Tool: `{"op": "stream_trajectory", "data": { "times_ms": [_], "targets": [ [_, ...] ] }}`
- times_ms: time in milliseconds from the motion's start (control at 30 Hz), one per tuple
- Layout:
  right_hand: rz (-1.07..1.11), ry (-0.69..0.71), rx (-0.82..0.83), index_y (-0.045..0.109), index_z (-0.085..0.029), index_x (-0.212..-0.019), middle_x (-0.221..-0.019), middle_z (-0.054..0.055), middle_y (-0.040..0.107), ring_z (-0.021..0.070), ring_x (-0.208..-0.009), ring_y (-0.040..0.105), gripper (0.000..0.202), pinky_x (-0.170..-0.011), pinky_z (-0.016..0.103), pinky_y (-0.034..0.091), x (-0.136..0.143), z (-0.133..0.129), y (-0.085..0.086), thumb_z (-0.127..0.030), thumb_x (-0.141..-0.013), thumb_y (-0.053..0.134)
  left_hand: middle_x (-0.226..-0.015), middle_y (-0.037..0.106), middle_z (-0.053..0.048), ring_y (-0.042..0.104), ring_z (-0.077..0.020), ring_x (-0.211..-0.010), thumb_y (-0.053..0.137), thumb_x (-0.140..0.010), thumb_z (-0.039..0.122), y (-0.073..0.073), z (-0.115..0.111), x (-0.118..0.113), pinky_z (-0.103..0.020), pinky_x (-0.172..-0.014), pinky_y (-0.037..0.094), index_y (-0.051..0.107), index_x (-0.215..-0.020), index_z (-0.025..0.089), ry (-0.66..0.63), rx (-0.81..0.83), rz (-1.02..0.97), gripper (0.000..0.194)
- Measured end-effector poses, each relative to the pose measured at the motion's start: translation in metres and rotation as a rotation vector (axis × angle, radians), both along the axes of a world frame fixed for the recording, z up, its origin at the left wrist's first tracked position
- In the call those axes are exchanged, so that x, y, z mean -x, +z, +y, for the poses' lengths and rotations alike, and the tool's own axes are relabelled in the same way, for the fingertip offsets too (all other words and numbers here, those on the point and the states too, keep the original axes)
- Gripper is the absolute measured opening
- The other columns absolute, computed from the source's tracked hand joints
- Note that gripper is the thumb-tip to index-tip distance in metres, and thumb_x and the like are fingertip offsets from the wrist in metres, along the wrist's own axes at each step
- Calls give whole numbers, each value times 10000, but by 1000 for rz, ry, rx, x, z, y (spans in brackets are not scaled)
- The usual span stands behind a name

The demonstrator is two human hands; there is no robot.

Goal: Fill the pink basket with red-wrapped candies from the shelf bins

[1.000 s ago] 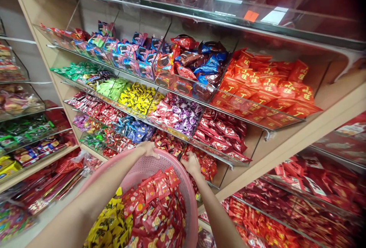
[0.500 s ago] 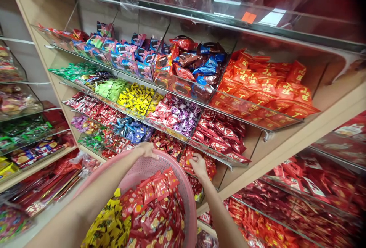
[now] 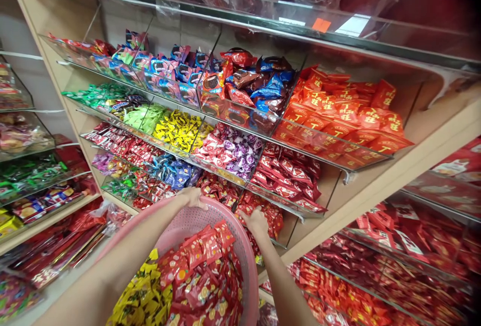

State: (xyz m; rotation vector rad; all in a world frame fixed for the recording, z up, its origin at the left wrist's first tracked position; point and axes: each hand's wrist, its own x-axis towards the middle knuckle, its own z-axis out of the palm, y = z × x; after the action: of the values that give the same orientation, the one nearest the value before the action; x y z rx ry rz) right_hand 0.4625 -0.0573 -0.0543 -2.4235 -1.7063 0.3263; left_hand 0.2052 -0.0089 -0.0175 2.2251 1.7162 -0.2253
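Note:
My left hand point(image 3: 192, 197) is closed over the far rim of a pink plastic basket point(image 3: 251, 266) with a perforated wall. Inside the basket lie yellow-wrapped candies point(image 3: 141, 291) and a heap of red packets with orange dots point(image 3: 205, 278). Beyond the basket's right side, my right hand point(image 3: 256, 223) is at the lowest shelf bin, over red-wrapped candies point(image 3: 273, 218). Its fingers are curled and the thumb points left; whatever they hold is hidden by the hand.
Tiered clear shelves hold yellow candies point(image 3: 180, 130), purple-wrapped candies point(image 3: 240, 153), orange-red packets point(image 3: 341, 110) and blue-wrapped snacks point(image 3: 272, 90). A wooden shelf side panel point(image 3: 361, 203) slants along the right. More red packets point(image 3: 391, 230) fill the neighbouring rack. Another rack stands at left.
My right hand has shifted slightly left and down in the bin and turned, its thumb now pointing left. My left hand and the basket stay put. The view moved slightly.

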Motion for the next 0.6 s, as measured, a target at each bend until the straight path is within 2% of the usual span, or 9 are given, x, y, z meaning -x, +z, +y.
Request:
{"op": "stream_trajectory", "data": {
  "times_ms": [133, 233, 333, 500, 600],
  "targets": [
    [-32, -13, 71, 295, -98, -1263, -1040, 200, 604, 295, -1012, 565, 715, -752, 378, 438, 7, 6, -2, -451, -708, 575, -941, 658, -134, 610, -282, -842, 505, -516, 752, 3, -3, -1, -318, -674, 458, 658, -866, 173, -1, -3, -6, 693],
    [-20, 11, 60, 330, -88, -1244, -1014, 188, 618, 292, -999, 572, 659, -745, 365, 439, 4, 5, -4, -392, -711, 571, -935, 661, -133, 612, -284, -837, 518, -505, 750, 3, -2, -1, -317, -667, 460, 659, -853, 174, 1, -9, -2, 688],
    [2, 51, 47, 428, -108, -1171, -1010, 178, 623, 280, -962, 591, 568, -724, 334, 441, -8, -1, -1, -445, -725, 532, -936, 661, -134, 613, -279, -837, 509, -509, 756, 2, -1, -1, -310, -671, 460, 657, -854, 176, -6, -9, -3, 691],
    [196, 189, -34, 554, -147, -1044, -924, 126, 661, 245, -869, 622, 535, -704, 287, 441, -47, -6, 12, -565, -716, 491, -923, 660, -143, 614, -279, -835, 514, -482, 765, 1, -1, -1, -299, -661, 461, 661, -838, 166, 12, -11, 5, 712],
    [183, 191, -145, 543, -144, -1107, -1051, 131, 626, 258, -981, 582, 555, -793, 300, 426, -67, 3, 18, -560, -749, 454, -928, 659, -140, 612, -284, -847, 509, -488, 764, 0, 0, -1, -302, -668, 463, 658, -849, 168, 2, -9, -2, 713]
  ]
}}
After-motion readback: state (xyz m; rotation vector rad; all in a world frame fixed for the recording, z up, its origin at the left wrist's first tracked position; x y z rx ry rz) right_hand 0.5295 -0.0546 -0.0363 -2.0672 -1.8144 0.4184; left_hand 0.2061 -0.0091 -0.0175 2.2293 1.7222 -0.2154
